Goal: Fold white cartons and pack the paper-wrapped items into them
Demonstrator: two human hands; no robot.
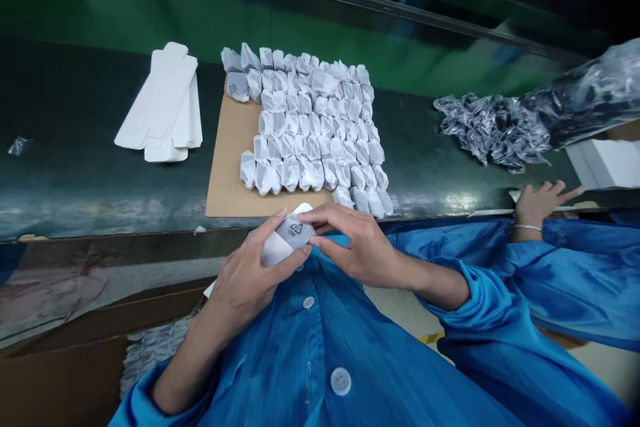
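Observation:
My left hand (243, 283) is wrapped around a small white carton (274, 251), with a white flap showing beyond my fingers. Out of the carton sticks a packet in a frosted plastic bag (296, 231), printed with a recycling mark and the letters CPE. The fingers of my right hand (357, 243) pinch the bag's right end. Just beyond both hands, rows of similar bagged packets (315, 127) stand close together on a brown cardboard sheet (227, 173). What the bags contain is hard to make out.
Flat white cartons (163, 103) lie stacked on the dark green bench (75, 173) at left. Clear plastic-wrapped items (493, 127) are heaped at right, near white boxes (607, 163). A co-worker's hand (537, 210) rests at the bench edge. An open cardboard box (65, 373) stands below left.

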